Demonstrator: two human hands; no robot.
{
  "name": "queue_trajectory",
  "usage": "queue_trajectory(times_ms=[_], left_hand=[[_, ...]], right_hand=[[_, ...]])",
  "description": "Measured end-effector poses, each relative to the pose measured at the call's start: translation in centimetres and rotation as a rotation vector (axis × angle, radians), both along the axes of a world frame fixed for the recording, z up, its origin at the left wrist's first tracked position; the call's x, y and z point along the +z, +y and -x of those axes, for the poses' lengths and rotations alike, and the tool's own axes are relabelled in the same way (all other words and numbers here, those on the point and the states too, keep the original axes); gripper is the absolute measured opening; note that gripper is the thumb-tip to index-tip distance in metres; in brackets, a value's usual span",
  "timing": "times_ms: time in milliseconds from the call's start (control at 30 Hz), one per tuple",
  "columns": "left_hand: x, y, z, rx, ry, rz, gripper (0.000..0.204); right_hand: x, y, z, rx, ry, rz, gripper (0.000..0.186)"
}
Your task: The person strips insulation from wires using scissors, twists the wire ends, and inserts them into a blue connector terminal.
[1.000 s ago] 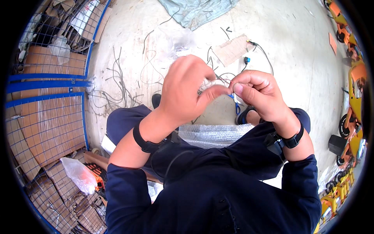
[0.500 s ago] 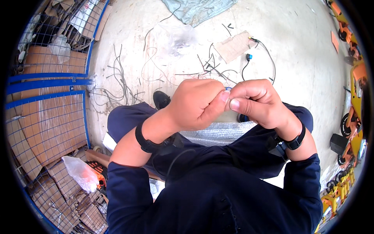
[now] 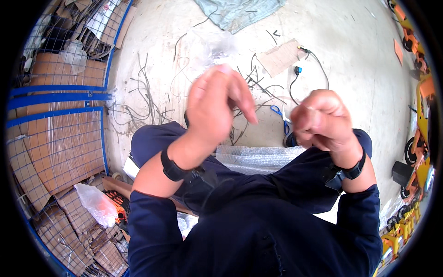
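My left hand is raised over the floor, blurred by motion, its thumb and fingers apart with nothing visible between them. To its right, my right hand has curled fingers with the thumb pressed in; it is blurred too, and whatever the pinch may hold cannot be made out. Scissors with blue handles lie on the floor between the two hands, partly covered by the right one. Beyond the hands are scattered cut pieces of black cable. A black cable with a blue-ended connector lies past my right hand.
Bubble wrap lies between my legs. Farther off are a cardboard piece, a clear plastic bag and a light blue sheet. Blue mesh cages full of cardboard stand left; yellow and orange equipment lines the right.
My hands were together, fingertips pinching at one spot. They have moved apart, the left going up and left with its fingers opening, the right going slightly right and down. The scissors now show between them.
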State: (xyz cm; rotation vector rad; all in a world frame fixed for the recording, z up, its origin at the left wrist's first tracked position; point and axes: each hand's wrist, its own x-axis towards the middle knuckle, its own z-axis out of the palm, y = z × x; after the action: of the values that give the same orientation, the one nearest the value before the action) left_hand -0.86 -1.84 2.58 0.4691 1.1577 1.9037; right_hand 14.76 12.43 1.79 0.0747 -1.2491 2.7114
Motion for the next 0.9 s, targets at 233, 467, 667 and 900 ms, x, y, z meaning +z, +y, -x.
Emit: queue_trajectory(times_ms=[233, 467, 667, 900], left_hand=[[-0.5, -0.4, 0.2, -0.076, 0.431, 0.098, 0.029], [-1.4, 0.0, -1.2, -0.256, 0.708, -0.063, 0.026], [-1.5, 0.1, -0.6, -0.164, 0.902, -0.048, 0.016], [-0.9, 0.1, -0.1, 0.014, 1.243, -0.050, 0.012]], right_hand=[[0.5, 0.9, 0.0, -0.035, -0.075, -0.046, 0.019], [-0.2, 0.2, 0.3, 0.063, -0.152, 0.081, 0.021], [-0.5, 0.5, 0.4, 0.082, -0.182, 0.067, 0.021], [-0.1, 0.2, 0.7, -0.128, -0.259, -0.497, 0.012]])
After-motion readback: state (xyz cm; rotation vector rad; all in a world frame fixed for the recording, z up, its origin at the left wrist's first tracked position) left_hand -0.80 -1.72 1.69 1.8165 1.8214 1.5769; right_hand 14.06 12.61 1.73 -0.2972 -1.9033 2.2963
